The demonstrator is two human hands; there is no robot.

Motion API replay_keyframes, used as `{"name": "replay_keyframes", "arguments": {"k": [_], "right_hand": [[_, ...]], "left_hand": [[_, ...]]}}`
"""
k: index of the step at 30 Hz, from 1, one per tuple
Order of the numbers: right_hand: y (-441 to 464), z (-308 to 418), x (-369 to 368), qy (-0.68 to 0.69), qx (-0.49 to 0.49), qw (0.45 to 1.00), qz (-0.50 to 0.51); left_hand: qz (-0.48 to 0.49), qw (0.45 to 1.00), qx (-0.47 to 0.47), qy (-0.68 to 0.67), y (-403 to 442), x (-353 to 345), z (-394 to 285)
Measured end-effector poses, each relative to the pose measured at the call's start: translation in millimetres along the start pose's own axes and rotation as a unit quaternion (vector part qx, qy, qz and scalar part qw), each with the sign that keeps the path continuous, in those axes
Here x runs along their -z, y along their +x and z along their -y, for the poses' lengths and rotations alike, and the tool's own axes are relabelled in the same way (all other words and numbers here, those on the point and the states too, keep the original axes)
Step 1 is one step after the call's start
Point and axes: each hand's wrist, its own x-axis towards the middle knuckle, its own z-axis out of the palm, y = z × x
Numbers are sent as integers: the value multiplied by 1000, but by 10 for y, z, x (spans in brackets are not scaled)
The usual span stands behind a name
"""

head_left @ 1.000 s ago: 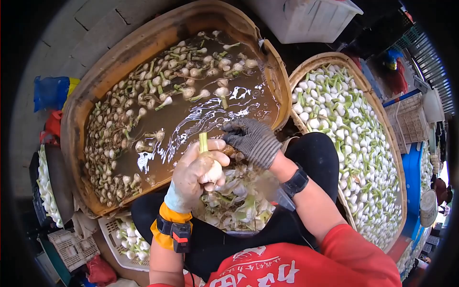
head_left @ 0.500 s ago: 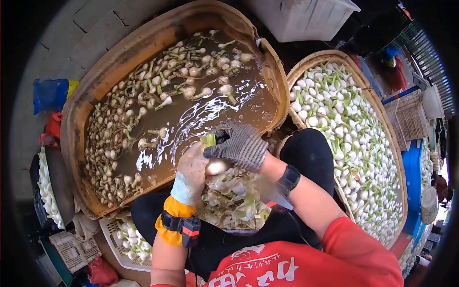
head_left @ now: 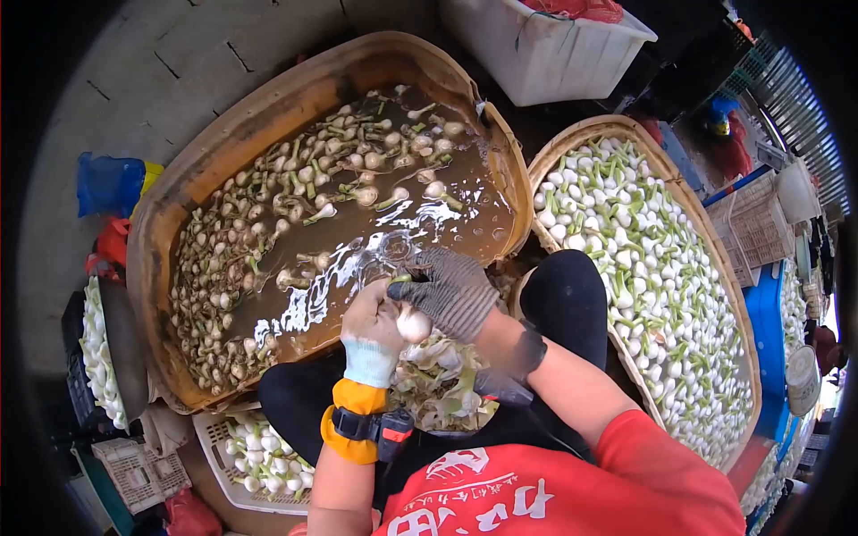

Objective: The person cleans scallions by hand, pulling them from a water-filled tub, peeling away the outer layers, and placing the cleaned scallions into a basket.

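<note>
A white bulb [head_left: 413, 324] with a short green stem sits between my two gloved hands. My left hand [head_left: 373, 320], in a pale glove, is closed around it. My right hand [head_left: 451, 290], in a grey striped glove, grips at its stem end, with the fingertips partly hidden. Just below the hands lies a heap of peeled skins and leaves [head_left: 440, 380] between my legs. Behind them, brown water in a big tan tub [head_left: 147, 268] holds many unpeeled bulbs [head_left: 214, 286].
On the right, a second tub [head_left: 657, 143] is full of white bulbs with green stems. A white basket [head_left: 214, 451] of bulbs stands at the lower left. A white bin [head_left: 563, 58] is at the top; stacked crates [head_left: 755, 228] stand far right.
My right hand has come in from beside the bulb and closed at its stem. Both hands have shifted slightly, and the whole view has tilted so the tubs appear lower.
</note>
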Motion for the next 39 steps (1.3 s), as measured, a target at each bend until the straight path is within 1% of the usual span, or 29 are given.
{"name": "replay_keyframes", "arguments": {"k": [1, 2, 3, 4, 6, 8, 9, 10, 12, 13, 14, 16, 18, 19, 20, 22, 24, 25, 26, 28, 30, 31, 32, 34, 35, 36, 37, 38, 39], "right_hand": [[5, 6, 74, 5, -18, 996, 87], [-14, -12, 113, 3, -17, 996, 89], [-39, -59, 125, 157, -120, 969, 147], [-69, -109, 115, 305, -219, 906, 198], [-178, -77, 47, 348, -218, 890, 198], [-247, 21, -31, 394, -208, 886, 125], [-246, 1, -70, 269, -145, 946, 104], [-277, 27, -74, 267, -141, 948, 104], [-375, 185, -49, 189, -126, 965, 133], [-497, 319, -24, 203, -162, 953, 155], [-588, 134, -170, 241, -105, 951, 161], [-652, 332, -109, 238, -98, 959, 119], [-656, 430, -104, 239, -107, 961, 87], [-668, 472, -114, 243, -120, 961, 55], [-703, 520, -144, 243, -118, 961, 56], [-792, 597, -209, 243, -106, 964, -38], [-808, 598, -218, 258, -121, 958, -33], [-812, 619, -214, 218, -102, 970, -43], [-820, 670, -194, 178, -85, 979, -54], [-771, 744, -38, 208, -106, 972, -17], [-718, 689, 123, 406, -141, 897, 107], [-725, 481, 129, 529, -166, 817, 155], [-664, 369, 190, 433, -109, 878, 174], [-526, 131, 274, 227, -78, 957, 164], [-494, 196, 245, 232, -59, 964, 117], [-512, 265, 252, 233, -60, 963, 119], [-568, 353, 263, 233, -111, 963, 81], [-582, 476, 266, 231, -160, 959, 42], [-604, 475, 225, 191, -127, 973, 12]], "left_hand": [[49, 998, 37, -32, -37, 69, 74], [98, 990, 73, -64, -62, 133, 54], [123, 954, 150, -229, -140, 165, 5], [121, 954, 149, -232, -202, 168, -59], [84, 925, 196, -313, -286, 190, -284], [74, 933, 165, -310, -379, 214, -115], [14, 991, 27, -134, -391, 247, -136], [-47, 991, -112, 49, -405, 279, -158], [-31, 992, -91, 86, -487, 347, -183], [-58, 996, -65, 29, -524, 322, -159], [-84, 995, -40, -27, -572, 285, -105], [-107, 994, -36, 1, -655, 255, 72], [-24, 976, 51, -210, -684, 317, -263], [-5, 966, 106, -234, -708, 317, -446], [-7, 967, 105, -233, -724, 312, -520], [-43, 959, 133, -246, -750, 311, -608], [-64, 961, 112, -247, -749, 314, -631], [-112, 986, 45, -118, -739, 318, -599], [-155, 988, -22, 14, -731, 335, -597], [-156, 985, -52, 45, -693, 380, -638], [-77, 978, 74, -179, -678, 438, -710], [-49, 975, 65, -207, -672, 488, -741], [-17, 926, 128, -355, -668, 481, -686], [-23, 937, 158, -312, -642, 536, -649], [-23, 937, 158, -311, -641, 517, -608], [-11, 914, 164, -370, -643, 477, -538], [2, 887, 170, -428, -653, 452, -491], [3, 887, 172, -428, -660, 434, -481], [14, 916, 142, -375, -678, 404, -482]]}}
